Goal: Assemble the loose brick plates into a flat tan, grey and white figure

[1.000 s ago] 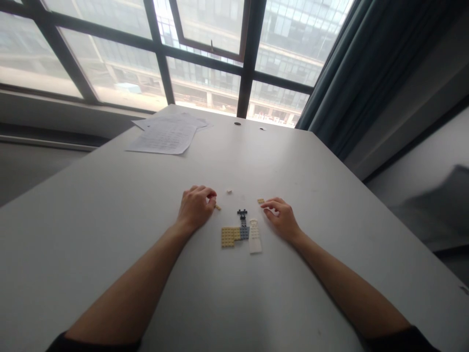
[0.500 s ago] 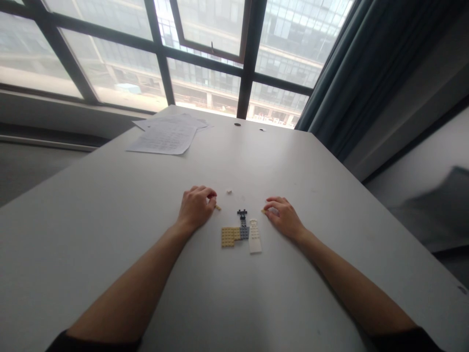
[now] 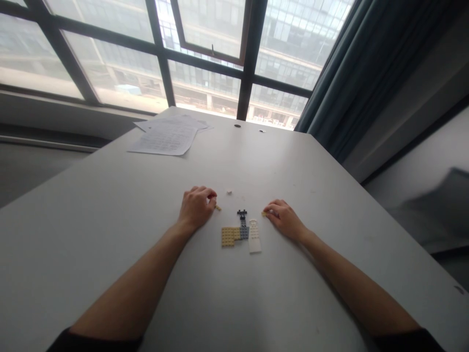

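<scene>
My left hand [image 3: 198,205] rests on the table with thumb and fingers curled, and a small tan toy brick [image 3: 218,208] pokes out at its thumb tip. My right hand [image 3: 284,217] is closed in a pinch on another small tan toy brick [image 3: 263,214], partly hidden by the fingertips. Between the hands lies a tan plate [image 3: 227,237], with a blue-grey plate [image 3: 245,233] at its right. A black piece [image 3: 242,213] extends from the far side. Right beside these is a white plate [image 3: 255,244], studded on its far half and smooth on its near half.
A small white brick [image 3: 229,192] lies farther back on the white table [image 3: 205,303]. Sheets of printed paper [image 3: 164,139] are spread at the far left corner. Two round holes are near the far edge, below the window; a dark curtain [image 3: 344,73] hangs at right.
My right hand has closed its fingers more tightly around the small tan brick, which has shifted slightly toward me. My left hand and the pieces between the hands look still.
</scene>
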Motion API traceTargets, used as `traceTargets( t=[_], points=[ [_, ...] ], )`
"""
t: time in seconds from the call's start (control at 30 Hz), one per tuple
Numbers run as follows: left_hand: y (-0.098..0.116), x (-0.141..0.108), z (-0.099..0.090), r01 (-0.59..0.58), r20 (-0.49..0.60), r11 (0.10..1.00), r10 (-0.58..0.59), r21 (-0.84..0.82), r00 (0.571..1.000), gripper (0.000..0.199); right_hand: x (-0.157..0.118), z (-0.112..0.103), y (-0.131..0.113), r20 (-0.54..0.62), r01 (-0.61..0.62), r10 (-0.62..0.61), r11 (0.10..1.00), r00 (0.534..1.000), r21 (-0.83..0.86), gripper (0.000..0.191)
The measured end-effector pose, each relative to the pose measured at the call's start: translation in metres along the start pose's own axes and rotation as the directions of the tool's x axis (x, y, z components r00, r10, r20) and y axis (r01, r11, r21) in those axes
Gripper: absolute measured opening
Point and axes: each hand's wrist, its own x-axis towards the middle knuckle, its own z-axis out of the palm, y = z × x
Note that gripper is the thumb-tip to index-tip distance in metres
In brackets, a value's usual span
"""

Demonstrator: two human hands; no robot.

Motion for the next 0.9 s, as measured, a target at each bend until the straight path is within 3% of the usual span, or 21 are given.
traceTargets(
  t=[0.27, 0.4, 0.47, 0.53, 0.6, 0.67, 0.77, 0.9],
  points=[
    [-0.001, 0.000, -0.001, -0.027, -0.093, 0.999, 0.024, -0.030, 0.995, 0.014, -0.008, 0.000, -0.007, -0.125, -0.002, 0.013, 0.996, 0.992, 0.085, 0.012],
    [0.019, 0.000, -0.013, -0.190, -0.163, 0.979, 0.176, -0.073, 0.971, 0.015, -0.004, 0.001, -0.020, -0.192, -0.067, 0.132, 0.947, 0.972, 0.314, 0.017],
    [0.035, -0.001, -0.021, -0.329, -0.128, 0.936, 0.313, -0.128, 0.941, 0.017, 0.002, 0.003, -0.031, -0.147, -0.136, 0.252, 0.831, 0.956, 0.540, 0.022],
    [0.050, -0.002, -0.028, -0.423, -0.076, 0.886, 0.416, -0.193, 0.906, 0.021, 0.011, 0.006, -0.046, -0.054, -0.195, 0.356, 0.627, 0.933, 0.754, 0.025],
    [0.059, -0.003, -0.033, -0.467, -0.054, 0.860, 0.466, -0.206, 0.883, 0.025, 0.020, 0.008, -0.062, 0.024, -0.220, 0.406, 0.443, 0.913, 0.869, 0.027],
    [0.063, -0.003, -0.035, -0.488, -0.062, 0.855, 0.486, -0.175, 0.872, 0.024, 0.028, 0.009, -0.076, 0.060, -0.209, 0.414, 0.325, 0.908, 0.922, 0.029],
    [0.063, -0.004, -0.039, -0.482, -0.117, 0.871, 0.471, -0.092, 0.874, 0.020, 0.037, 0.009, -0.092, 0.072, -0.191, 0.428, 0.242, 0.901, 0.951, 0.028],
    [0.061, -0.006, -0.048, -0.406, -0.205, 0.914, 0.399, 0.009, 0.894, 0.017, 0.042, 0.011, -0.101, 0.108, -0.208, 0.426, 0.197, 0.898, 0.958, 0.026]
  ],
)
